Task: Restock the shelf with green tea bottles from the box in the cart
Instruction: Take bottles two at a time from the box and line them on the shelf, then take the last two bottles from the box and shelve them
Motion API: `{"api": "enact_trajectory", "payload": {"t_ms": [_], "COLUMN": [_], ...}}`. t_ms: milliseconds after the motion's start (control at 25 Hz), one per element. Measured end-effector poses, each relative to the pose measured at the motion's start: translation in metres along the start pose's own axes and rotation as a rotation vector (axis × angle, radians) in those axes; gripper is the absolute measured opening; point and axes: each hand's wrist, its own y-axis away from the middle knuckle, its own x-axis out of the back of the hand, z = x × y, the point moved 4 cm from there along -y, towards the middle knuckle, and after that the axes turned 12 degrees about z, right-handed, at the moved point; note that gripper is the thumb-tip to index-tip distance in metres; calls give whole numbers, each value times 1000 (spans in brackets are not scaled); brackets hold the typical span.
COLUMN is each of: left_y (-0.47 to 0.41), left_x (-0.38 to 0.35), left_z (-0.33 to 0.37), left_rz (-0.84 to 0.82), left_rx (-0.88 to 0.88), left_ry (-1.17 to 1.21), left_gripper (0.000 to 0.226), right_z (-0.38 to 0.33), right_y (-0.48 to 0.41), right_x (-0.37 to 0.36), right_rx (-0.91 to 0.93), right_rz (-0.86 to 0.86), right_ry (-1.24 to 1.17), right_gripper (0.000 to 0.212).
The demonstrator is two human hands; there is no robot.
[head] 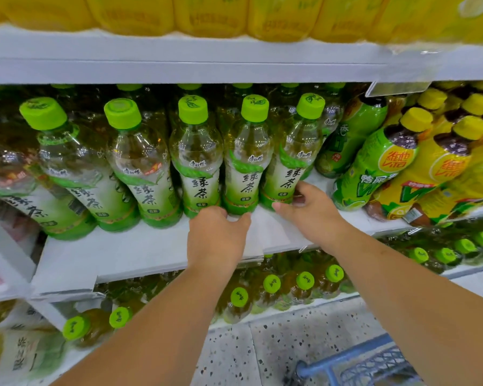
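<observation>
White supermarket shelving fills your view, and the green tea bottles [148, 168] stand in a front row on the middle shelf [140, 246], lime-green caps up, with more of them behind. Your right hand [307, 210] is curled round the foot of the end bottle [293, 162], the rightmost of that row, with the thumb on its near left side and the fingers wrapped round its right. Your left hand [218, 235] is at the base of the neighbouring bottle [247, 168], fingers bent in on its left and the thumb against its lower right edge, so it grips that bottle low down. Both bottles stand on the shelf, touching each other. Each label carries 绿茶 in large dark brush characters running downward, with a smaller 康师傅 mark above; the little tag below is too small to read. Right of the row stand yellow-capped bottles [441, 168] whose labels bear red 維他 on an orange badge and a big white V, and a green-labelled one [379, 168] of the same brand just beside your end bottle. Yellow bottles [207, 15] line the top shelf, blurred. Green-capped bottles [304, 282] sit on the shelf below. At the bottom right a corner of the blue cart [354, 366] shows over the speckled floor [276, 344].
</observation>
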Motion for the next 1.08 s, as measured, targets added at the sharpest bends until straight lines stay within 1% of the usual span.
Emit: {"api": "enact_trajectory", "payload": {"t_ms": [120,160,200,240,320,440,560,680,800,920,1000,1080], "left_y": [4,7,12,17,32,69,103,138,176,211,238,261], "left_x": [0,2,7,13,35,71,119,159,191,199,200,198], "left_z": [0,0,1,0,0,-6,-4,-4,0,9,13,17], "left_rz": [-111,-150,-176,-194,-215,-351,-395,-439,-448,-528,-578,-624], "left_rx": [3,13,28,35,34,68,42,-15,-31,-19,-16,-17], "left_ry": [11,38,78,108,125,59,93,105,114,110,114,122], "left_gripper": [27,38,55,65,73,79,69,57,53,53,54,55], "right_z": [-8,-10,-13,-16,-26,-38,-58,-66,-74,-79,-77,-74], "right_y": [6,12,21,31,54,98,151,205,259,309,341,366], "right_x": [2,4,7,10,18,31,43,60,81,108,132,154], "right_rx": [-83,-118,-152,-182,-240,-342,-367,-417,-433,-453,-450,-450], "right_rz": [-20,4,25,35,45,18,-44,-41,-46,-54,21,57], "right_ry": [-10,-8,4,15,15,-24,-31,-37,-56,-81,-74,-54], "right_gripper": [50,55,60,65,70,69,63,60,56,55,54,53]}}
